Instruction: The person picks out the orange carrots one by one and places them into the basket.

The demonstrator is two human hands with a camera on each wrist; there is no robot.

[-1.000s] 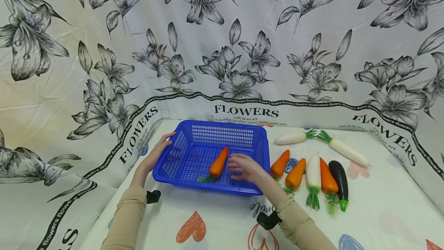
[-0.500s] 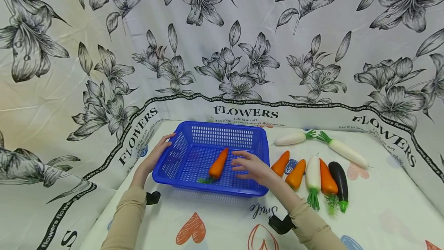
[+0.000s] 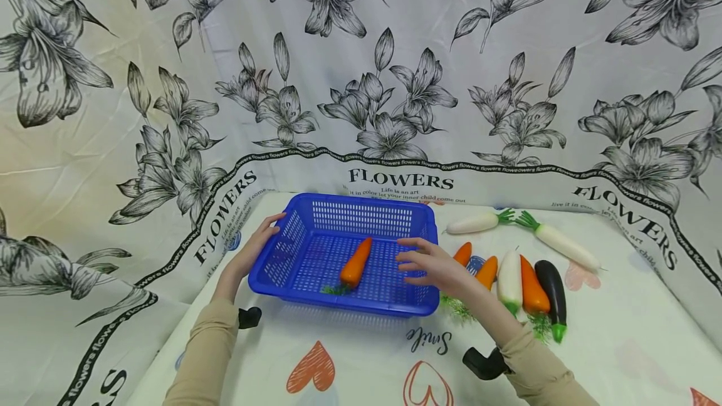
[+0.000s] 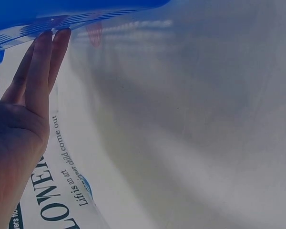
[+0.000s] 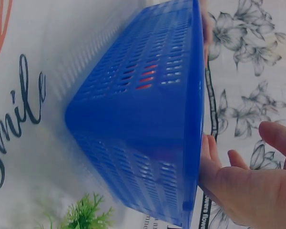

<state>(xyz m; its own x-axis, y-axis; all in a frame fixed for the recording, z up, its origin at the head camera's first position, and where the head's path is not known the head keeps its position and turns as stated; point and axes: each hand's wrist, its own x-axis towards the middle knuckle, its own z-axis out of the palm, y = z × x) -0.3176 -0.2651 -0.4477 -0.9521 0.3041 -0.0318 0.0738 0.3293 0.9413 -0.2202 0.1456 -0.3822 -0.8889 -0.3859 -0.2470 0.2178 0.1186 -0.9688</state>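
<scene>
A blue plastic basket (image 3: pixel 361 307) stands on the table, with one orange carrot (image 3: pixel 355 265) lying in it, its green leaves toward the near wall. At the basket's left side is my left hand (image 3: pixel 254 255); the left wrist view shows its straight fingers (image 4: pixel 39 67) reaching to the basket's outer wall. My right hand (image 3: pixel 437 268) is over the basket's right rim with spread fingers and holds nothing. In the right wrist view this hand (image 5: pixel 257 183) overlaps the rim, and part of the carrot shows red through the slots.
Right of the basket lie two more carrots (image 3: pixel 487 273), partly behind my right hand, a white radish (image 3: pixel 510 281), another carrot (image 3: pixel 533 287) and an eggplant (image 3: pixel 551 293). Two white radishes (image 3: pixel 472 223) lie farther back. A flower-printed curtain (image 3: pixel 361 80) hangs behind the table.
My right hand has moved right, from beside the carrot inside the basket to over the right rim. My left hand, the basket and the carrot in it have stayed in place.
</scene>
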